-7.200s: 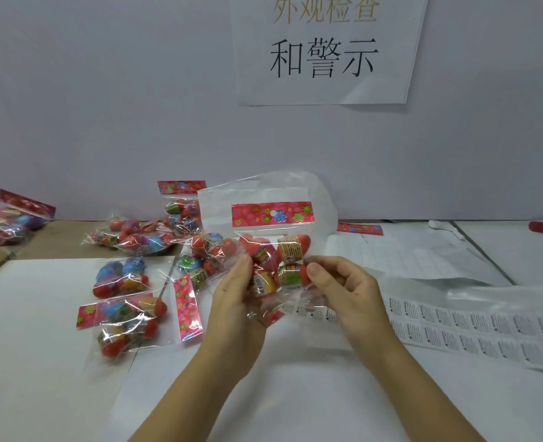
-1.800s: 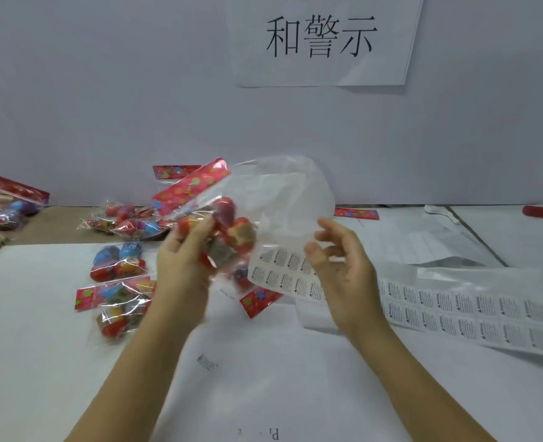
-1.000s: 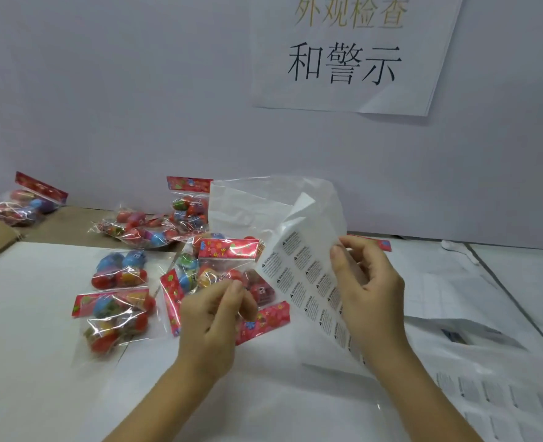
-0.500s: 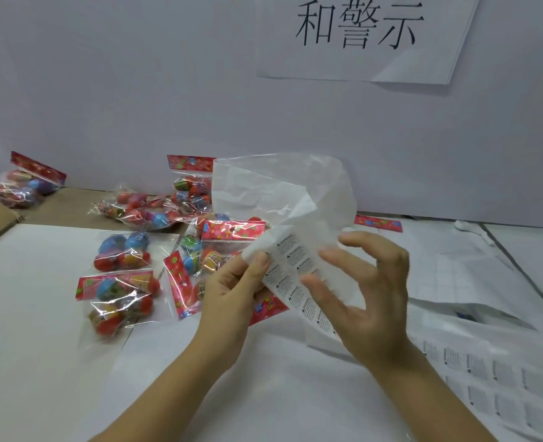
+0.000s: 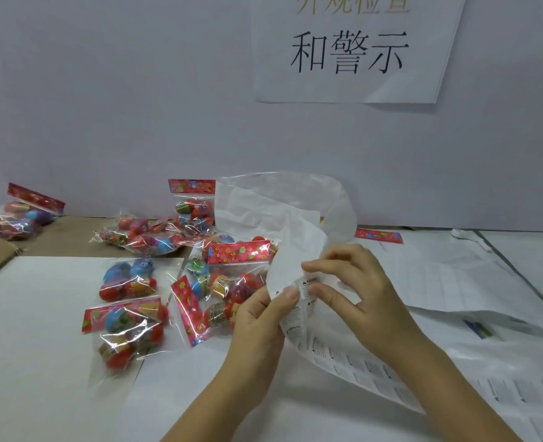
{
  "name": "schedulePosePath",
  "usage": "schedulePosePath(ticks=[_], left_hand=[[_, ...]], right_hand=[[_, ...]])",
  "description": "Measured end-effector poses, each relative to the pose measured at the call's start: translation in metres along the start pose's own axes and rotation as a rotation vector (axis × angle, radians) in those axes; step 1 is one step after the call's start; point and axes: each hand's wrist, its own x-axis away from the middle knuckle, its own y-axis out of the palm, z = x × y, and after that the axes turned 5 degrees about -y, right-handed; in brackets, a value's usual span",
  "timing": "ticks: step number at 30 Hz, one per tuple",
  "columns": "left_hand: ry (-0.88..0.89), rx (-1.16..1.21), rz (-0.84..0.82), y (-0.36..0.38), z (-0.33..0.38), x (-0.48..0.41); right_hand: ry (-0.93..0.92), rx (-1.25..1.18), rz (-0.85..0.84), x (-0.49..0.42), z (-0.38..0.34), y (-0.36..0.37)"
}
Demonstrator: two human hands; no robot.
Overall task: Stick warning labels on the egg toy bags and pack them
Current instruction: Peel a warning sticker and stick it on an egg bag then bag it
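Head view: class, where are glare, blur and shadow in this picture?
Head view: glare streaks on the egg toy bags; head view: label sheet print too soft to read; head view: even light, faint shadow under the wall sign.

The label sheet [image 5: 299,260] is rising from the table [image 5: 295,419] at the middle, its lower end trailing to the front right. The left hand [image 5: 257,327] is pinching it from the left, the right hand [image 5: 359,288] from the right. Just left of the hands, 2 overlapping bags [image 5: 228,282] are lying partly behind the sheet. Further left, a near bag [image 5: 126,333] is lying in front of a second bag [image 5: 129,279]. Behind these, a flat bag [image 5: 142,237] is lying beside an upright bag [image 5: 193,205] standing near the wall [image 5: 104,106]. A far bag [image 5: 18,215] is sitting at the left edge. More sheets [image 5: 455,282] are lying right of the hands.
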Motion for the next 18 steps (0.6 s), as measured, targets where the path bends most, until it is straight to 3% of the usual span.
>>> schedulePosePath(ticks=[9, 18], left_hand=[[0.024, -0.073, 0.017, 0.002, -0.003, 0.001], [0.023, -0.132, 0.05, 0.003, 0.0, 0.002]], right_hand=[[-0.11, 0.154, 0.041, 0.011, 0.006, 0.003], [-0.199, 0.121, 0.161, 0.016, 0.007, 0.014]])
